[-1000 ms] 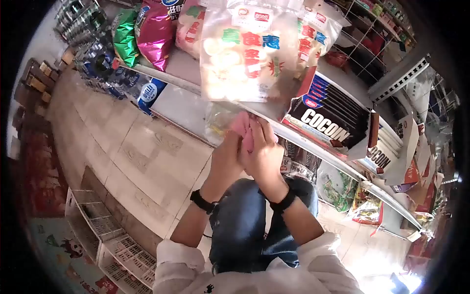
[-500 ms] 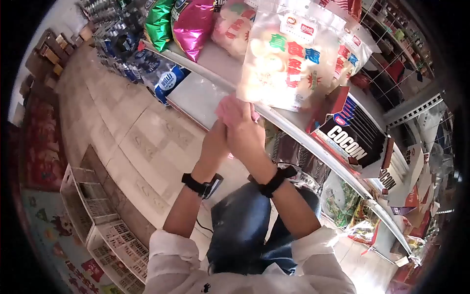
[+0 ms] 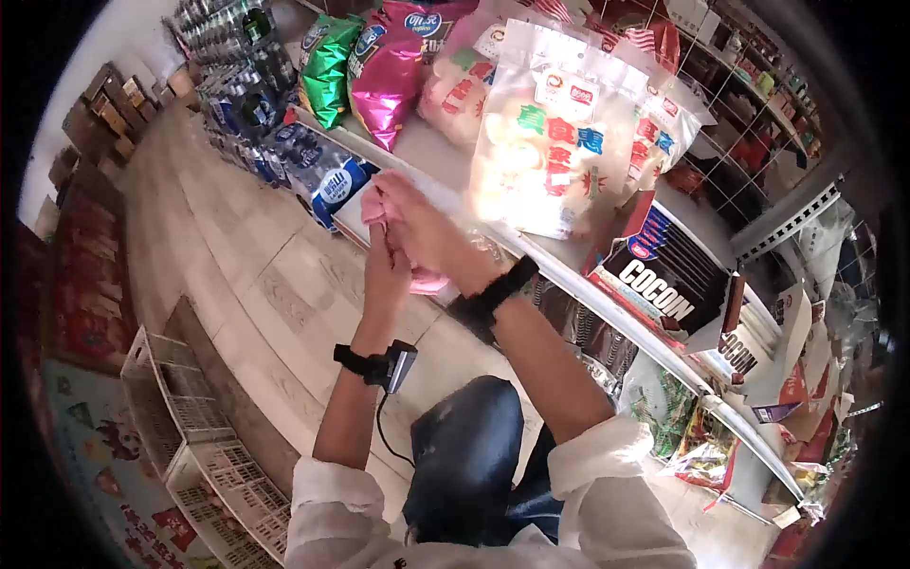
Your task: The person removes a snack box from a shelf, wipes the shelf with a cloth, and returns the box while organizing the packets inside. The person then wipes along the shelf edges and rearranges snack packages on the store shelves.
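Note:
A crumpled pink cloth (image 3: 377, 211) is bunched between my two hands at the front edge of a white shelf (image 3: 445, 180). My left hand (image 3: 387, 270) grips its lower part, and a loose end sticks out below the fingers. My right hand (image 3: 428, 229) is closed over the upper part, close to the shelf edge. Some of its fingers are hidden behind the cloth and the hand itself. Right of my hands, a clear bag of round pale snacks (image 3: 550, 142) stands upright on the shelf.
Green (image 3: 327, 71) and magenta snack bags (image 3: 384, 81) stand farther along the shelf. A wrapped pack of water bottles (image 3: 332, 180) is at its left. An open COCOIN box (image 3: 654, 275) sits at the right. White plastic crates (image 3: 209, 455) rest on the floor at lower left.
Both hands have moved left along the shelf edge with the pink cloth, toward the water bottles. The cloth now spreads more between the hands, with its lower end showing.

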{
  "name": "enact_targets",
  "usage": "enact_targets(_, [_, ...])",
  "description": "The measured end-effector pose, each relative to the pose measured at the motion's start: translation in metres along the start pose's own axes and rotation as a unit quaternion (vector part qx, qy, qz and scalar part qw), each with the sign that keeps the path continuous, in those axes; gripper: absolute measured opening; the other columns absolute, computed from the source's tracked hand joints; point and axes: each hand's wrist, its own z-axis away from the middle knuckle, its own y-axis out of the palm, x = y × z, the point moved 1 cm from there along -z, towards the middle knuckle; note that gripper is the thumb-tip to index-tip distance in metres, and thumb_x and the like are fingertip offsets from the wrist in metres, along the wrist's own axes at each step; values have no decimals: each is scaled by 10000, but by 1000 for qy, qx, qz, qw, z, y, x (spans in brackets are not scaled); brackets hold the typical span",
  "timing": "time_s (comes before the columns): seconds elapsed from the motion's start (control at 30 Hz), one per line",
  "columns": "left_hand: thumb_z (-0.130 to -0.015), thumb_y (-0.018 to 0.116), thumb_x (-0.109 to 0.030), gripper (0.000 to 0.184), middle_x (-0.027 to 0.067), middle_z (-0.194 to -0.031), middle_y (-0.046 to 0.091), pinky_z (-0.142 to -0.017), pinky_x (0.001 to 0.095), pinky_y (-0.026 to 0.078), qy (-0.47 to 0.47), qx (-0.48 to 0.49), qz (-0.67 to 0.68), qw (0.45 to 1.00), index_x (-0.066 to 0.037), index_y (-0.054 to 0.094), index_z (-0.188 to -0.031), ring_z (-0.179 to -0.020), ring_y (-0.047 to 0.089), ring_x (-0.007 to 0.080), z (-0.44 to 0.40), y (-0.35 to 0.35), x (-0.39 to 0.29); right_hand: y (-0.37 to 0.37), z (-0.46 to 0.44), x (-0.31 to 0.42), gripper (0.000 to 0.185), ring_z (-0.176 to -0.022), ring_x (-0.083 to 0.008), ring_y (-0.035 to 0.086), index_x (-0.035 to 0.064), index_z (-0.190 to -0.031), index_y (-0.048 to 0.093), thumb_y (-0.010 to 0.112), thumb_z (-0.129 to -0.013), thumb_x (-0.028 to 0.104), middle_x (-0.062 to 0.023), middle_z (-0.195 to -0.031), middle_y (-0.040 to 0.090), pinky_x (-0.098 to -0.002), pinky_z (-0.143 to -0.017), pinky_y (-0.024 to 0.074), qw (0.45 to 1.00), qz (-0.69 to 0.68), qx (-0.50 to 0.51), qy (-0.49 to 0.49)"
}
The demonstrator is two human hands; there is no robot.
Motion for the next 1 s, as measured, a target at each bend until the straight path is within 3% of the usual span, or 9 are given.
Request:
enact_targets(0.2, [-812, 419, 13, 499, 138, -1005, 583, -753, 324, 470, -45, 63, -19, 997, -16, 379, -1309, -864, 590, 204, 45, -17, -33, -8, 60, 33, 623, -1028, -355, 571, 160, -1333, 417, 473, -760, -75, -131, -1305, 460, -375, -906, 455, 987, -139, 35, 67])
enact_targets(0.27, [-799, 448, 2, 535, 119, -902, 579, -703, 317, 470, 26, 86, -33, 995, -48, 373, -1326, -779, 587, 202, 57, -12, -27, -11, 77, 24, 586, -949, -344, 605, 168, -1291, 477, 525, -747, -45, -127, -1240, 503, -373, -808, 501, 998, -34, -45, -13])
enact_targets(0.37, [-812, 471, -23, 519, 109, -885, 573, -671, 334, 476, -42, 144, -49, 987, -62, 380, -1322, -732, 579, 231, 60, 5, -24, -23, 88, 20, 556, -927, -372, 604, 212, -1226, 539, 579, -714, -2, -140, -1185, 525, -436, -713, 522, 989, 126, -76, 12])
enact_targets(0.57, [-825, 569, -249, 475, 194, -879, 626, -645, 448, 488, -107, 90, -88, 986, -53, 438, -1237, -763, 623, 368, 46, 44, -49, -54, 82, 18, 490, -1007, -370, 581, 118, -1188, 585, 547, -720, -21, -181, -1229, 515, -407, -806, 501, 990, 108, -87, 20])
enact_targets(0.63, [-772, 625, -240, 285, 182, -717, 618, -607, 420, 500, -175, 242, -224, 928, 0, 583, -920, -686, 638, 319, 39, 49, -62, -74, 84, 24, 560, -1001, -374, 580, 134, -1275, 524, 538, -734, -11, -185, -1241, 504, -415, -807, 498, 992, 122, -43, 6])
enact_targets(0.67, [-728, 641, -236, 256, 168, -674, 619, -604, 413, 513, -67, 305, -265, 912, -3, 612, -829, -667, 639, 324, 30, 50, -62, -80, 85, 27, 592, -999, -383, 576, 141, -1314, 480, 523, -744, -12, -189, -1239, 503, -408, -812, 497, 993, 92, -7, 68])
enact_targets(0.83, [-738, 628, -231, 249, 166, -670, 621, -589, 392, 517, -70, 275, -267, 921, 5, 601, -811, -644, 640, 316, 29, 45, -90, -92, 74, 38, 655, -983, -354, 558, 160, -1386, 393, 513, -777, -52, -159, -1133, 529, -383, -801, 487, 996, 43, 32, 70])
enact_targets(0.97, [-811, 574, -217, 246, 195, -812, 647, -656, 397, 512, -291, 251, -62, 921, 14, 574, -896, -752, 645, 331, 52, 5, -145, -66, 118, 25, 599, -959, -342, 569, 146, -1337, 453, 513, -769, -32, -170, -1069, 546, -373, -784, 487, 976, -40, 119, 180])
enact_targets(1.0, [-831, 542, -202, 247, 193, -829, 644, -687, 389, 506, -286, 337, -104, 891, 18, 556, -942, -787, 645, 323, 55, -9, -160, -72, 115, 57, 558, -938, -303, 583, 118, -1307, 474, 508, -771, -36, -156, -1028, 558, -370, -781, 483, 978, -73, 102, 167])
